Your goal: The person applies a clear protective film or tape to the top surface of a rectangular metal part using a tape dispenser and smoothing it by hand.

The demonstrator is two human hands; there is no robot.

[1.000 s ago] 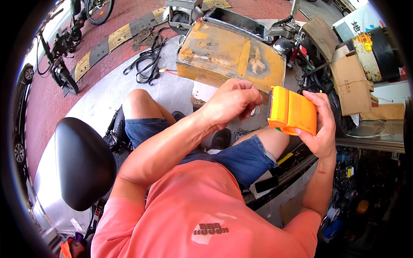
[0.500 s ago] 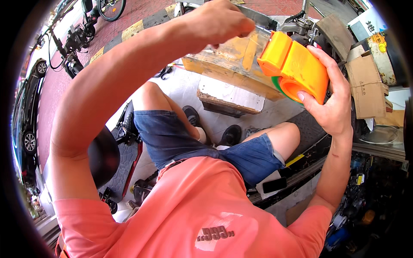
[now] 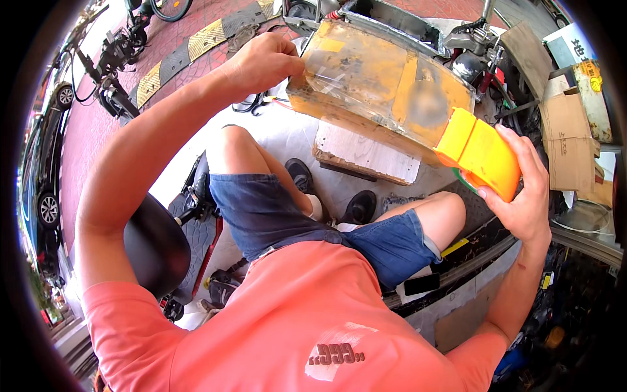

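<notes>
A long block wrapped in yellowish-brown tape (image 3: 366, 59) lies across in front of me, its top scuffed and shiny. My right hand (image 3: 522, 183) grips an orange tape dispenser (image 3: 480, 153) at the block's right end. Green shows on the roll's edge under the dispenser. At the block's left end, my left hand (image 3: 266, 62) is closed, its fingers curled down by the corner. Whatever those fingertips pinch is hidden. Glossy clear film shows along the block's near edge, but I cannot tell whether it runs between my hands.
Under the block's near side is a white-topped wooden box (image 3: 366, 153). Behind it lies an open metal case (image 3: 392, 26). Cardboard (image 3: 568, 144) leans at the right, near scooter parts. A phone (image 3: 422, 284) rests by my thigh. A dark scooter seat (image 3: 157, 245) stands at my left.
My left hand has moved left and down to the block's left end. The right hand has brought the tape dispenser lower and rightward, by the right end. The view has shifted slightly.
</notes>
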